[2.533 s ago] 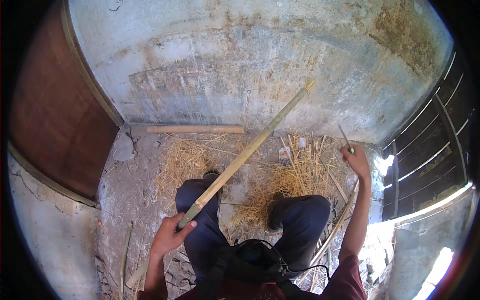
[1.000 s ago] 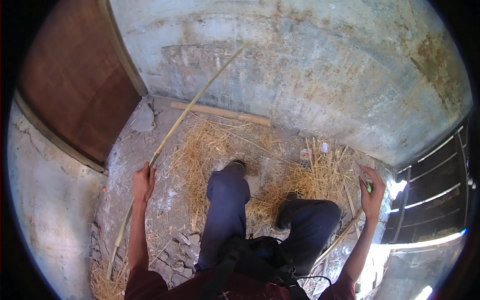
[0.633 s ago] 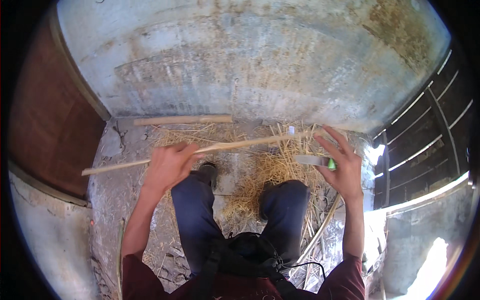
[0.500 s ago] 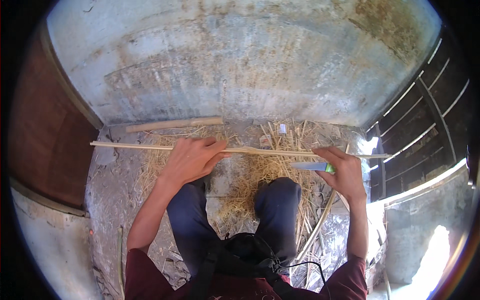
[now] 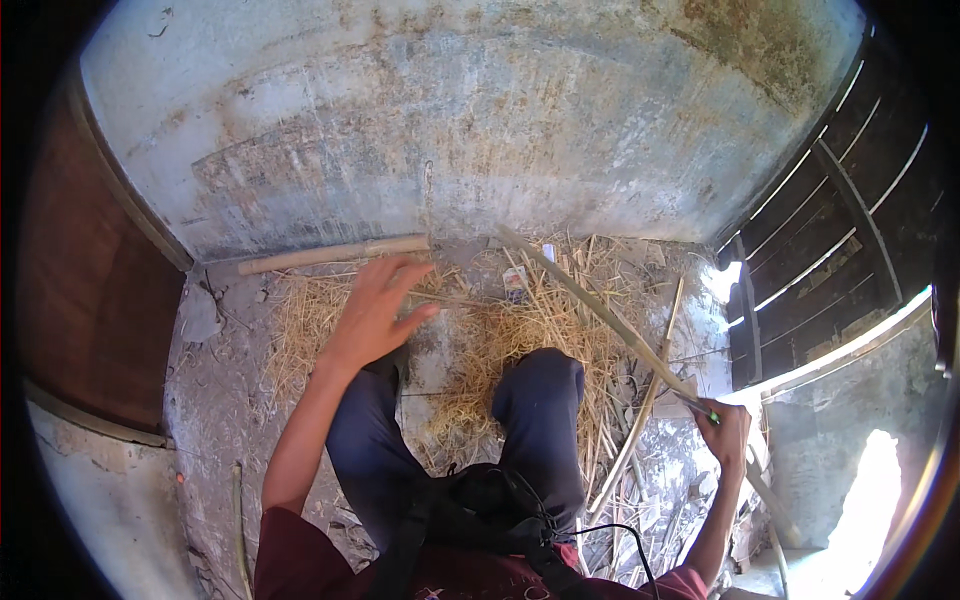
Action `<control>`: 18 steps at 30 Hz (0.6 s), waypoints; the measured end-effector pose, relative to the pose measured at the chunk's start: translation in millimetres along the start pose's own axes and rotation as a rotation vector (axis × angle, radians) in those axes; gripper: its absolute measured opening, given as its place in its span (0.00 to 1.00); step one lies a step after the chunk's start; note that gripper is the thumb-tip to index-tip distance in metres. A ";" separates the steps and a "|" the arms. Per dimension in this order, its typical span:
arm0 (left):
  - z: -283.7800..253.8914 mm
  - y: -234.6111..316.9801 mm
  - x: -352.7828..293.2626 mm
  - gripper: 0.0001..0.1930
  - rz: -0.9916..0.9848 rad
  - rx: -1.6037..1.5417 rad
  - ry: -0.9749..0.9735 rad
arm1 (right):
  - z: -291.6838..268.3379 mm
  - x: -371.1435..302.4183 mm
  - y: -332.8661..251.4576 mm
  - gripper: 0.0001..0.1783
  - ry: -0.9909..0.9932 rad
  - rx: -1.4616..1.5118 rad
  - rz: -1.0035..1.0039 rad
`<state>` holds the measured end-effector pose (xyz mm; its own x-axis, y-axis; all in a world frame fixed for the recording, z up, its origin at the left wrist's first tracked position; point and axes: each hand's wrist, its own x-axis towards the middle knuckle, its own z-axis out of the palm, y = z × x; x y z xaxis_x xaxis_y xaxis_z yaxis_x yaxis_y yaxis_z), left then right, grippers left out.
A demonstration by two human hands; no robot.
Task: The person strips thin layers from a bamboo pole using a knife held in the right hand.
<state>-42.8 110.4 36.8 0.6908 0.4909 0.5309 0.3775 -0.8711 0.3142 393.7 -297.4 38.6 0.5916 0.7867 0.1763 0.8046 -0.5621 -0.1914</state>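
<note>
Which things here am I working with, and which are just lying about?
Apparently in use:
long greenish-tan bamboo strip, in the right hand
green-handled knife, same hand

Lying about:
thick tan bamboo pole by the wall
loose yellow straw-like strands
small white packet

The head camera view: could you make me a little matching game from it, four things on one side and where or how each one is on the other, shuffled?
Things:
1. left hand
2. right hand
3. thick pale pole
4. straw

Places and states:
A. scattered loosely on the floor
B. closed around a long stick
C. lying along the foot of the stained wall
D. spread open, holding nothing

Right pairs: 1-D, 2-B, 3-C, 4-A
</note>
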 end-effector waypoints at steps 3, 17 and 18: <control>-18.1 -31.4 -60.3 0.27 -0.158 -0.029 -0.044 | -9.7 -25.6 27.8 0.14 -0.009 -0.045 0.034; -23.6 -58.8 -140.2 0.26 -0.669 -0.114 0.014 | -72.7 -4.0 -8.8 0.12 -0.401 -0.275 0.026; -22.4 -60.8 -141.7 0.26 -0.668 -0.119 0.016 | -74.6 -0.5 -17.0 0.13 -0.402 -0.300 0.030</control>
<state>-177.5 94.1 -39.9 0.3234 0.9240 0.2039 0.6487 -0.3734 0.6631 383.6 -307.3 113.8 0.5954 0.7720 -0.2225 0.8019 -0.5879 0.1063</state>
